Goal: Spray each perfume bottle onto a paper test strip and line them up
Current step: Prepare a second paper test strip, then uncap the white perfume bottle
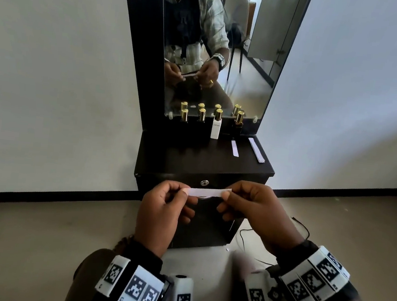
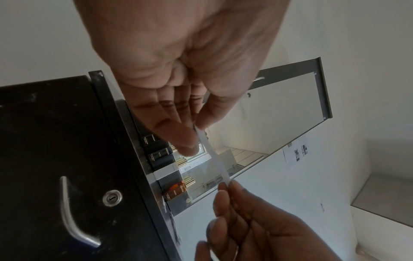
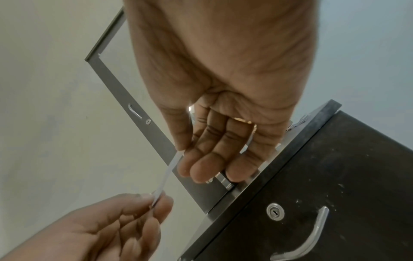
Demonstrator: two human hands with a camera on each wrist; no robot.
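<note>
A white paper test strip (image 1: 209, 192) stretches level between my two hands, in front of the black dresser. My left hand (image 1: 183, 193) pinches its left end between thumb and forefinger. My right hand (image 1: 225, 195) pinches its right end. The same strip (image 2: 213, 155) runs edge-on in the left wrist view, and it (image 3: 170, 169) shows in the right wrist view too. Several gold-capped perfume bottles stand in a row before the mirror: dark bottles (image 1: 184, 115) (image 1: 202, 115) (image 1: 239, 120) and a white bottle (image 1: 216, 127).
The dresser top (image 1: 180, 153) carries two more paper strips, one (image 1: 234, 148) below the right bottle and one (image 1: 256, 149) near the right edge. A mirror (image 1: 228, 43) rises behind the bottles. The dresser front has a lock (image 1: 204, 182) and a metal handle (image 2: 71, 217). A cable (image 1: 244, 238) lies on the floor.
</note>
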